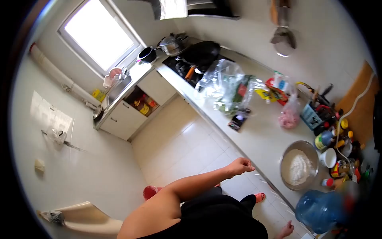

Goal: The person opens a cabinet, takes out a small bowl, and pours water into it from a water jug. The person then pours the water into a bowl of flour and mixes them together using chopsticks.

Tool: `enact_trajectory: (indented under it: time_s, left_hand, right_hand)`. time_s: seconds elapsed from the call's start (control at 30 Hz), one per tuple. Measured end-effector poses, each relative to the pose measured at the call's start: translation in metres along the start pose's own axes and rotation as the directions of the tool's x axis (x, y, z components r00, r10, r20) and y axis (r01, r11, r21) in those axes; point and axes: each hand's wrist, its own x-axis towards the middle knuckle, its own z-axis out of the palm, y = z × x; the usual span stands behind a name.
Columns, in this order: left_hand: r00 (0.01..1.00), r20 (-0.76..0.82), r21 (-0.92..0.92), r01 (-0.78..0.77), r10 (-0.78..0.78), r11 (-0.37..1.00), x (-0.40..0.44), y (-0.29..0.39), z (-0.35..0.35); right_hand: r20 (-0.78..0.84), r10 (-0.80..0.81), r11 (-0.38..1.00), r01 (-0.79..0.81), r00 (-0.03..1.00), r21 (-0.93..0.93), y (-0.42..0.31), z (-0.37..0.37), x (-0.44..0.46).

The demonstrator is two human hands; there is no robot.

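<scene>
The person's left hand hangs near the front edge of the counter, fingers curled in and thumb drawn against them; nothing shows in its grip. The right hand is low, beside the same edge; part of it is cut off from sight, so how far it is closed, or whether it has hold of anything, cannot be told.

A metal bowl stands near the counter's front edge, toward its near end, with a mound of white powder inside. Just beside it, closer to the back edge, is a white cup; a large blue bottle lies nearest the near end. Farther along sit a pink-filled bag and clear plastic bags, then a wok on the stove.
</scene>
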Motion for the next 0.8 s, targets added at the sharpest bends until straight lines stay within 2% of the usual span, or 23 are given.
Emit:
enact_trajectory:
  time_s: [0.03, 0.07, 0.1, 0.13, 0.17, 0.2, 0.23, 0.27, 0.3, 0.37, 0.43, 0.5, 0.57, 0.63, 0.7, 0.8]
  left_hand:
    - [0.998, -0.057, 0.053, 0.000, 0.003, 0.999, -0.004, -0.005, -0.021]
    - [0.987, -0.160, 0.111, 0.007, 0.011, 0.994, -0.017, -0.011, -0.047]
    - [0.972, -0.209, 0.161, -0.076, 0.109, 0.984, -0.023, -0.020, -0.070]
    - [0.939, -0.333, 0.174, -0.029, 0.086, 0.984, -0.028, -0.034, -0.091]
    - [0.905, -0.423, 0.139, 0.014, 0.047, 0.990, -0.035, -0.048, -0.110]
    - [0.912, -0.405, 0.134, 0.136, -0.071, 0.982, -0.048, -0.044, -0.128]
    - [0.891, -0.452, 0.087, 0.086, -0.038, 0.992, -0.053, -0.057, -0.141]
    - [0.859, -0.485, 0.053, 0.217, -0.164, 0.975, -0.056, -0.052, -0.156]
    - [0.840, -0.502, 0.053, 0.266, -0.205, 0.962, -0.057, -0.060, -0.173]
    - [0.894, -0.396, -0.042, 0.211, -0.210, 0.977, -0.064, -0.068, -0.207]
    - [0.906, -0.411, 0.013, 0.116, -0.100, 0.993, -0.045, -0.098, -0.234]
    - [0.915, -0.398, -0.081, 0.043, -0.072, 0.996, -0.015, -0.129, -0.246]
    - [0.894, -0.424, -0.076, 0.120, -0.141, 0.990, 0.021, -0.145, -0.250]
    - [0.898, -0.416, -0.069, 0.123, -0.141, 0.990, 0.076, -0.167, -0.259]
    - [0.822, -0.566, 0.109, 0.144, -0.058, 0.984, 0.127, -0.182, -0.259]
    - [0.845, -0.533, 0.060, 0.100, -0.053, 0.993, 0.162, -0.175, -0.258]
  right_hand:
    - [0.024, -0.216, 0.971, 0.218, 0.976, -0.102, -0.038, 0.025, -0.026]
    - [0.112, -0.221, 0.963, 0.235, 0.969, -0.134, -0.053, 0.056, -0.056]
    - [0.191, -0.235, 0.946, 0.269, 0.953, -0.181, -0.063, 0.087, -0.079]
    - [0.230, -0.224, 0.975, 0.220, 0.947, 0.040, -0.070, 0.127, -0.100]
    - [0.296, -0.285, 0.956, 0.294, 0.912, 0.014, -0.103, 0.144, -0.125]
    - [0.358, -0.343, 0.930, 0.368, 0.868, -0.002, -0.147, 0.161, -0.155]
    - [0.440, -0.389, 0.900, 0.436, 0.810, -0.008, -0.198, 0.166, -0.176]
    - [0.516, -0.430, 0.865, 0.503, 0.741, -0.002, -0.252, 0.171, -0.199]
    - [0.543, -0.441, 0.835, 0.548, 0.714, -0.042, -0.292, 0.176, -0.218]
    - [0.658, -0.411, 0.834, 0.552, 0.631, -0.009, -0.338, 0.189, -0.240]
    - [0.727, -0.432, 0.812, 0.580, 0.534, 0.056, -0.354, 0.210, -0.250]
    - [0.778, -0.410, 0.802, 0.595, 0.476, 0.059, -0.346, 0.237, -0.251]
    - [0.868, -0.299, 0.818, 0.575, 0.397, 0.019, -0.335, 0.273, -0.250]
    - [0.896, -0.267, 0.835, 0.549, 0.356, 0.031, -0.333, 0.308, -0.260]
    - [0.928, -0.219, 0.841, 0.540, 0.300, 0.024, -0.332, 0.339, -0.266]
    - [0.957, -0.207, 0.885, 0.456, 0.202, 0.095, -0.347, 0.367, -0.281]
